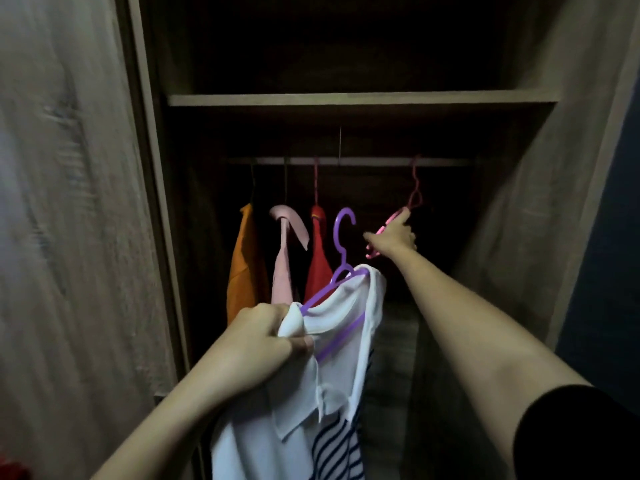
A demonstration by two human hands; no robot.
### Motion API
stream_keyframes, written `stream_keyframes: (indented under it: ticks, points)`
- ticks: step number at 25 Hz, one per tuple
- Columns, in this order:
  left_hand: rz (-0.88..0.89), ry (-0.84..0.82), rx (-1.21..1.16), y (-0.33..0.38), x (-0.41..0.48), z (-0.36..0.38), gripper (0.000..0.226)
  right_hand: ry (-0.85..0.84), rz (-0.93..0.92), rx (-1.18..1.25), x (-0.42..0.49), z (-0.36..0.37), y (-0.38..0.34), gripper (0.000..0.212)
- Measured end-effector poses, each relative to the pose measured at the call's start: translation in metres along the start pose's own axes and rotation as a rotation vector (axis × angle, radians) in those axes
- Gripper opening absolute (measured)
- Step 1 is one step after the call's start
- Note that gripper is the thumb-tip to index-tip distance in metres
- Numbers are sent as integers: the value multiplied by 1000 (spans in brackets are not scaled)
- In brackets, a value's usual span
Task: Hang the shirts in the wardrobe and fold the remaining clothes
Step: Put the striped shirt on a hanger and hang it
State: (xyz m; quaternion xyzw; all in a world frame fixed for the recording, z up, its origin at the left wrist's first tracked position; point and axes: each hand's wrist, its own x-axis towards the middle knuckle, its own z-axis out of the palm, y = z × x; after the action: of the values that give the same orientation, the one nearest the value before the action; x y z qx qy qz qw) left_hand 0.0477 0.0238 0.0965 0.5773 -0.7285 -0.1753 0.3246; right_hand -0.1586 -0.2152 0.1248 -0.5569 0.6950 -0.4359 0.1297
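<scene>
Dim wardrobe (519, 202), doors open. Nearest, left hand (263, 337) clenched on white shirt (346, 323), which sits on purple hanger (343, 237) but is not yet hung. Farther in, right hand (394, 237) curls round empty pink hanger (414, 192) on rod (363, 161). Orange shirt (246, 265), pink shirt (282, 271) and red shirt (320, 258) hang there; folding presumably not begun.

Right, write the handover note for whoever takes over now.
Left hand grips the white shirt on its purple hanger, not yet on the rail.
Right hand touches the empty pink hanger on the rail; grip unclear.
Done: orange shirt, pink shirt, red shirt hang there.
Left: hook the white shirt up, then fold the rest, not in view.
</scene>
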Motion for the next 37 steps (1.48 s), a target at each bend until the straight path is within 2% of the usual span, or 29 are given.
stream_keyframes:
  ticks: [2, 7, 13, 18, 28, 32, 37]
  points:
    - [-38, 40, 5, 3, 10, 2, 17, -44, 41, -58, 8, 3, 9, 98]
    - [-124, 102, 15, 11, 58, 30, 18, 88, 27, -12, -2, -7, 35, 65]
    - [-196, 315, -217, 41, 139, 76, 30, 94, -198, -158, -10, -53, 57, 59]
    - [-164, 401, -152, 87, 202, 77, 34, 66, -276, -313, -15, -81, 66, 64]
    - [-278, 377, -202, 108, 272, 87, 12, 17, -317, -282, -12, -94, 78, 72]
    - [-297, 341, -188, 104, 281, 100, 23, 10, -335, -287, -13, -93, 78, 73]
    - [-268, 159, -256, 101, 274, 116, 59, 14, -332, -293, -13, -91, 83, 73]
